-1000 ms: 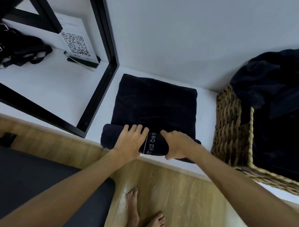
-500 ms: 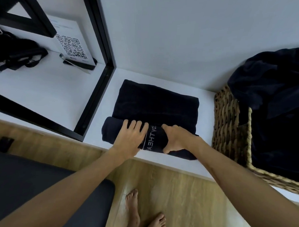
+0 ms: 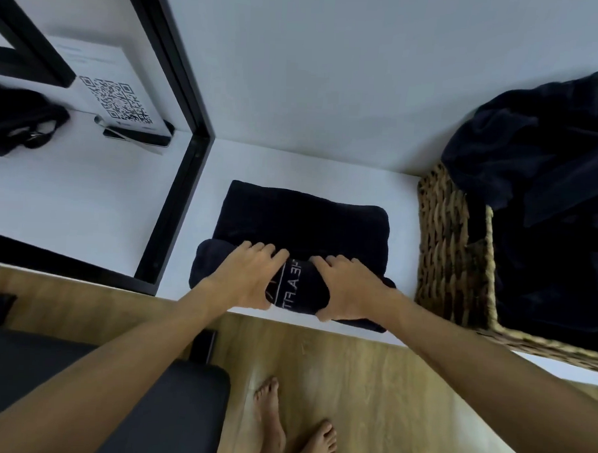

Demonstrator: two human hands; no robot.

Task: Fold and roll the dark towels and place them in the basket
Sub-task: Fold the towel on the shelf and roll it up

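A dark towel (image 3: 304, 219) lies folded on the white shelf (image 3: 293, 161), its near end rolled into a thick roll with white lettering. My left hand (image 3: 251, 275) grips the left half of the roll, fingers over its top. My right hand (image 3: 349, 290) grips the right half, thumb tucked under the near side. The flat remainder stretches away toward the wall. A woven basket (image 3: 450, 253) stands on the shelf to the right, apart from the roll. Loose dark towels (image 3: 548, 203) are heaped in it and hang over its rim.
A black metal frame (image 3: 187, 173) borders the shelf on the left. Behind it stand a QR-code sign (image 3: 118, 102) and a black strapped bag (image 3: 17, 121). A dark padded bench (image 3: 78, 388) is at lower left. My bare feet (image 3: 292, 428) stand on the wooden floor.
Both hands have rolled the towel away from me toward the wall. The roll is thicker and the flat part shorter. The lettering has turned round with the roll.
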